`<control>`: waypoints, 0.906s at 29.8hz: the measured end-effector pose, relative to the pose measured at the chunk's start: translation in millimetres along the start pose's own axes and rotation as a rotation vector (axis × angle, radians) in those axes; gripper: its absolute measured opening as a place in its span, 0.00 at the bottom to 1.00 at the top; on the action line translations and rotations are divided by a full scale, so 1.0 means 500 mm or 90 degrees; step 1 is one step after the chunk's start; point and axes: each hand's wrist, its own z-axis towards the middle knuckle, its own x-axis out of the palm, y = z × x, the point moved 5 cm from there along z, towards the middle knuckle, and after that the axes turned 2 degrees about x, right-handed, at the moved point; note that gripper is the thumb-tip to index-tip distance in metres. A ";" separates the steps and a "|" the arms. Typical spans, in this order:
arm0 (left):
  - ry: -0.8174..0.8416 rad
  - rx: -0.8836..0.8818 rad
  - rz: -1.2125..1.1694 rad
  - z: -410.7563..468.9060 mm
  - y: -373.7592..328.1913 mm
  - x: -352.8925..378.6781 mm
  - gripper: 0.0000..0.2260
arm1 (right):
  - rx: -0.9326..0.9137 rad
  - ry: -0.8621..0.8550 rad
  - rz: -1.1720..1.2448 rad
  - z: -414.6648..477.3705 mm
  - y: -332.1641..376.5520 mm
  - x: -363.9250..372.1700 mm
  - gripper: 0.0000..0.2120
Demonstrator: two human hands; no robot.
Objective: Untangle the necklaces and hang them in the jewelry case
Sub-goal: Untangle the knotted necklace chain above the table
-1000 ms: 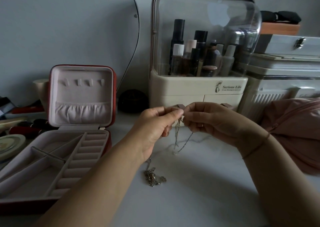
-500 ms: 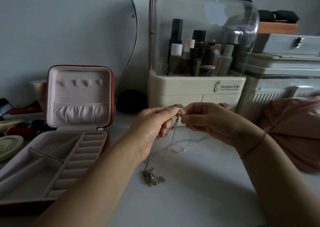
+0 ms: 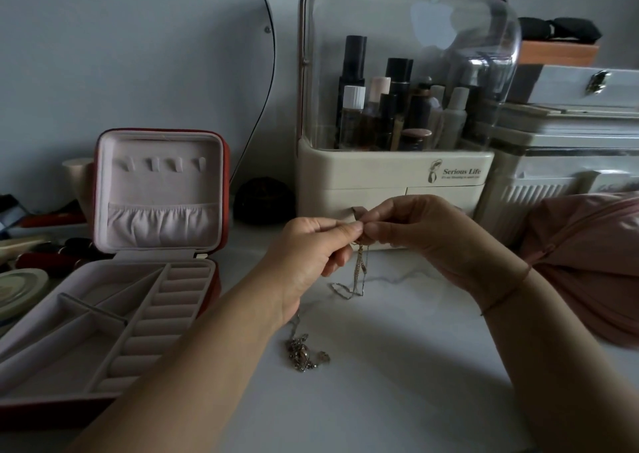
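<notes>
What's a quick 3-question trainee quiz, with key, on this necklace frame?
1. True or false: a necklace already hangs on the hooks in the jewelry case lid.
2. Of the left hand and the right hand, which pinches the dangling chain? A) left only; B) right only; C) both.
3. Fill in: the tangled cluster lies on the ____.
Key: 1 false, the hooks are bare. 2 C, the fingertips meet at its top. 3 table.
</notes>
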 end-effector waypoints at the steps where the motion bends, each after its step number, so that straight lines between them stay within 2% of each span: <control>1: -0.003 -0.004 0.001 0.000 0.001 -0.001 0.12 | -0.014 -0.006 -0.010 -0.001 0.004 0.001 0.11; 7: -0.020 -0.020 -0.002 -0.004 -0.002 -0.003 0.12 | -0.068 -0.045 -0.144 -0.003 0.016 0.003 0.02; 11: -0.045 -0.025 0.001 0.000 0.001 -0.006 0.13 | -0.076 -0.057 -0.134 0.002 0.013 0.012 0.02; 15: -0.068 -0.021 -0.024 0.005 0.005 -0.007 0.14 | -0.013 -0.035 -0.048 0.009 -0.005 0.015 0.06; 19: -0.077 -0.012 -0.038 0.004 0.003 -0.009 0.12 | 0.100 0.068 0.159 0.004 -0.021 0.025 0.09; 22: -0.088 -0.012 -0.045 0.003 0.002 -0.008 0.13 | 0.173 0.108 0.255 -0.003 -0.026 0.025 0.07; 25: -0.106 -0.015 -0.059 0.005 0.003 -0.013 0.12 | 0.220 0.116 0.290 -0.005 -0.033 0.024 0.03; 27: -0.111 -0.012 -0.067 0.008 0.003 -0.017 0.12 | 0.228 0.112 0.278 -0.004 -0.036 0.022 0.06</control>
